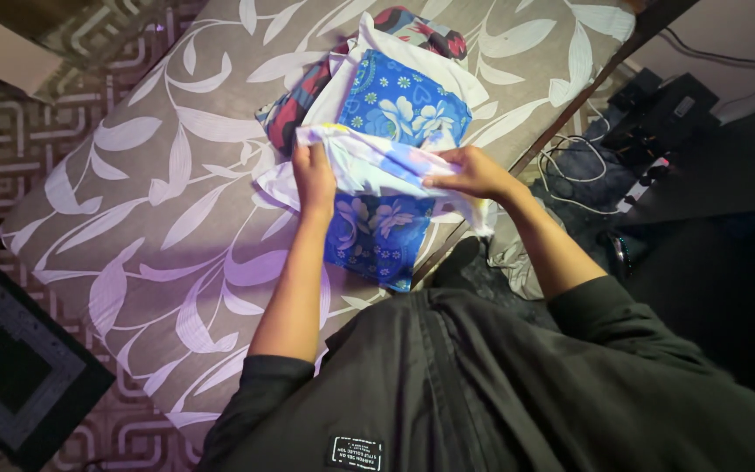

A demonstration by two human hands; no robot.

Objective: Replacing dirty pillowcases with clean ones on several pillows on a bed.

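My left hand (314, 177) and my right hand (472, 172) both grip a white cloth (376, 162) with faint coloured print, stretched between them over a mattress (159, 201). Under it lies a blue cloth with white flowers (399, 109), whose lower part (376, 236) hangs toward me. A red and dark patterned garment (294, 105) lies beneath the pile, showing at its left and top edges.
The mattress has a grey cover with large white leaf shapes. A dark patterned mat (10, 367) lies on the floor at the left. Cables (570, 166) and dark boxes (666, 105) sit on the floor to the right, beside crumpled grey fabric (513, 249).
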